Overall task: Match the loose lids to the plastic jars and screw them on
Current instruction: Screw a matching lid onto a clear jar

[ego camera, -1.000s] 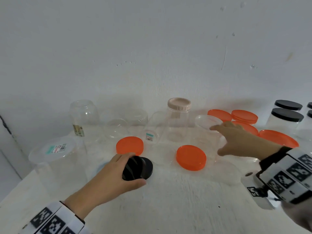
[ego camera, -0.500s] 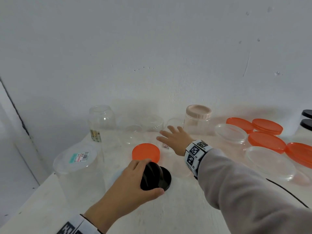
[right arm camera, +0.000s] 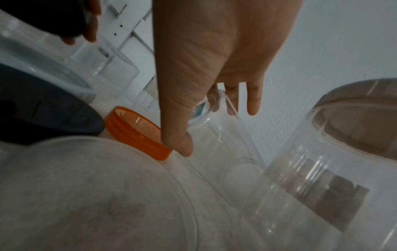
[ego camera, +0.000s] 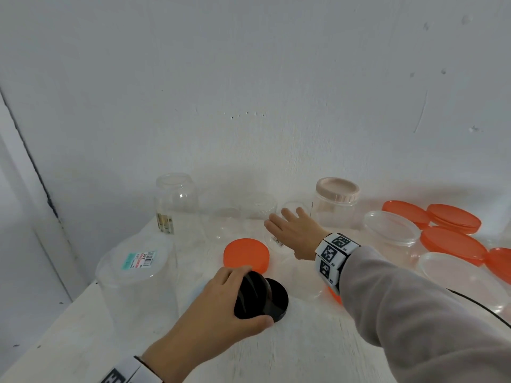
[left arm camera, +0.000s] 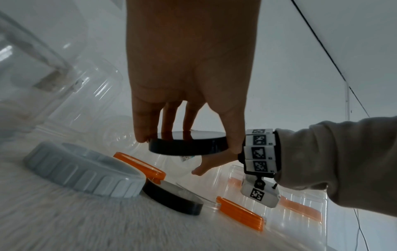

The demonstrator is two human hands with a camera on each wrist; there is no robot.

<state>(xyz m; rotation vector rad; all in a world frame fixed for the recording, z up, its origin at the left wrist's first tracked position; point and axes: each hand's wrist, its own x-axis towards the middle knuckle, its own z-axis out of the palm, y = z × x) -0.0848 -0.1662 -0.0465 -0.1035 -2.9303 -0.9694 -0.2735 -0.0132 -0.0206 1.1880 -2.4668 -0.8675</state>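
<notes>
the left hand pinches a black lid by its rim, thumb on one side and fingers on the other, lifted just above a second black lid lying on the white table. an orange lid lies flat just beyond. the right hand reaches over a small clear jar lying on its side, fingers spread and straight; whether they touch it is hard to tell through the clear plastic. behind stands a jar with a beige lid. more orange lids are cut off at the right edge.
</notes>
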